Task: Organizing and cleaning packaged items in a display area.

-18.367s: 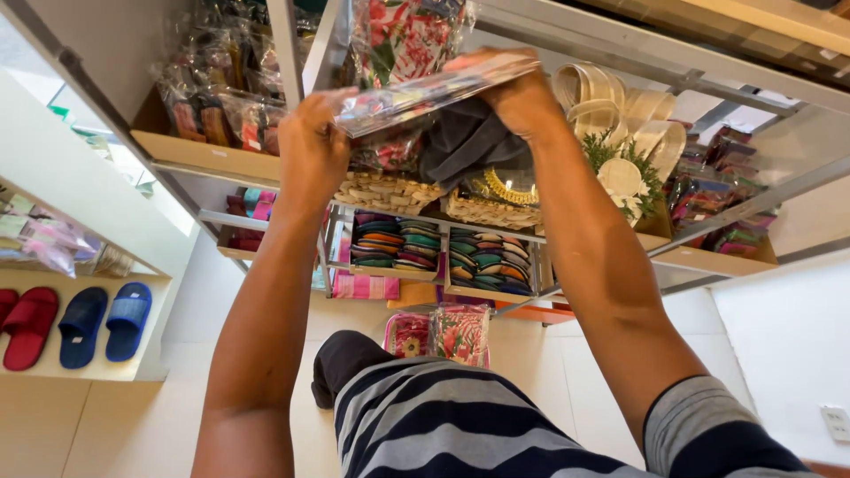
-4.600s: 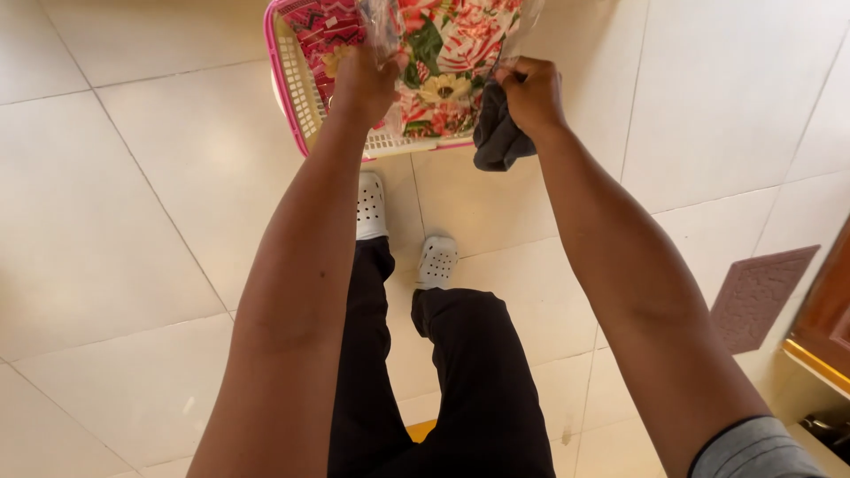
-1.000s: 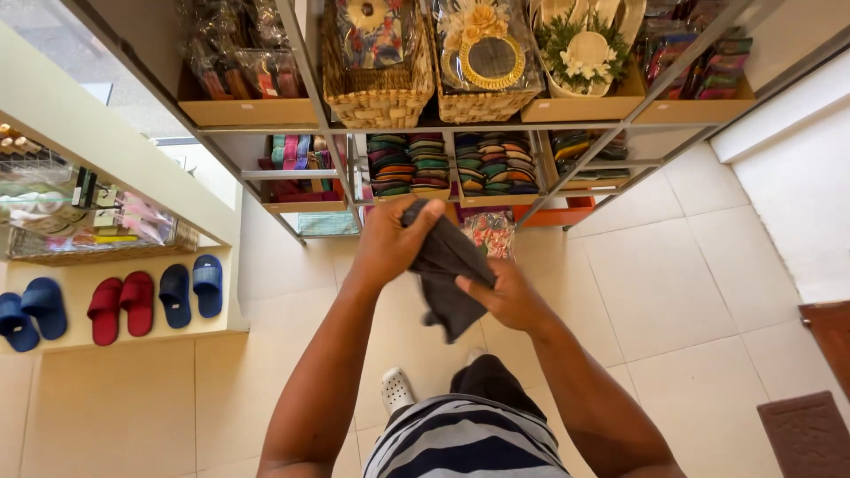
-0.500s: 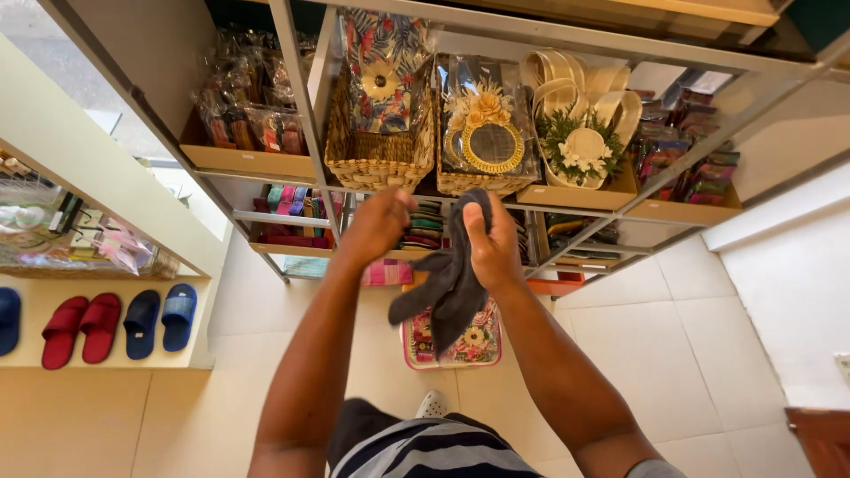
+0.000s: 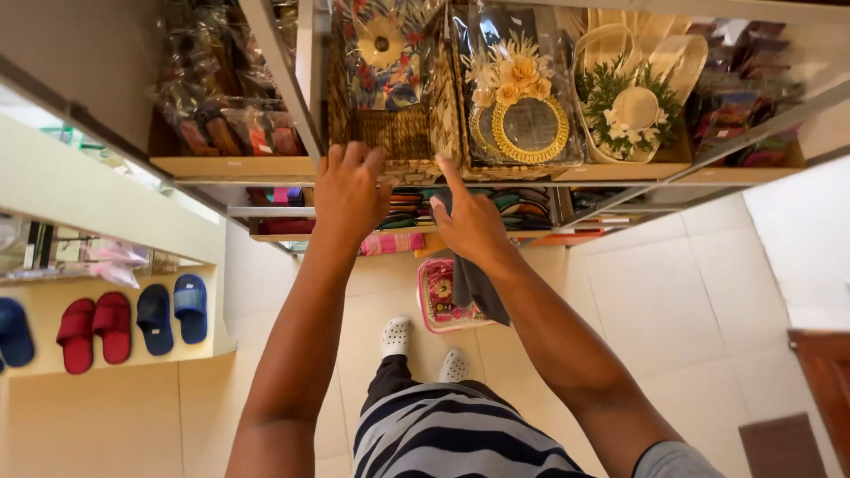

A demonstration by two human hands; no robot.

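Left hand [image 5: 350, 190]: fingers spread, touching the woven basket [image 5: 396, 124] on the wooden shelf [image 5: 235, 165].
Right hand [image 5: 469, 221]: grip pinching a dark cloth [image 5: 478, 288], forefinger at the basket.

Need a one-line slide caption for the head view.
Both hands reach a woven basket on a wooden shelf: left hand at its front, right hand holding a dark cloth.
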